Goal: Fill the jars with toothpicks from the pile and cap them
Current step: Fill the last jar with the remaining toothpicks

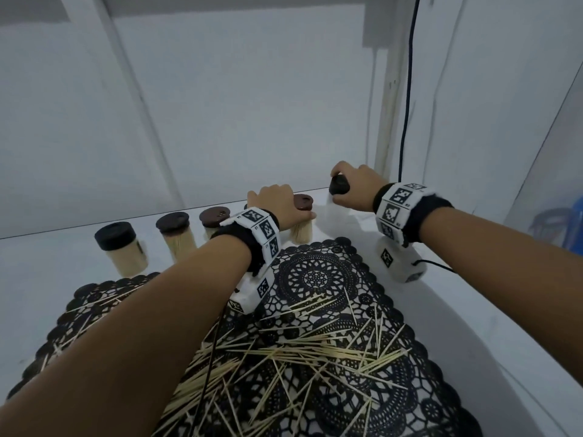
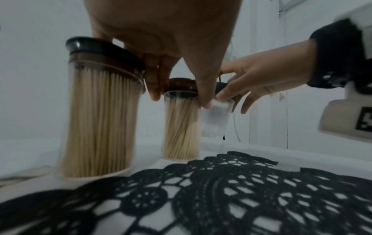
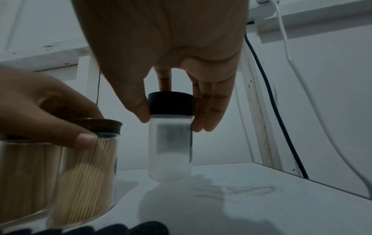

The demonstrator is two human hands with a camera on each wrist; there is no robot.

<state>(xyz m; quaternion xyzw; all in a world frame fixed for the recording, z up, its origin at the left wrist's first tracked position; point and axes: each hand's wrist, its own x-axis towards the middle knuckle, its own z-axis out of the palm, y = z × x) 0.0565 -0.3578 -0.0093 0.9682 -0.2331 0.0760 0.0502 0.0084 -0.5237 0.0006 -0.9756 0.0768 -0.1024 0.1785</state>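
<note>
- Loose toothpicks lie scattered nearest the camera, spread over a black lace mat on the white bench.
- Beyond the mat's far edge, a row of capped jars packed with toothpicks stands on the bench; the leftmost jar has a black cap, and those next to it have brown caps.
- Left hand reaches over the row's right end, its fingers and thumb curled around the brown cap of a filled jar standing on the bench.
- Right hand grasps an empty clear jar by its black cap, thumb on one side, fingers on the other.
- That empty jar hangs upright just above the bench, to the right of the filled row and beside the left hand's jar.
</note>
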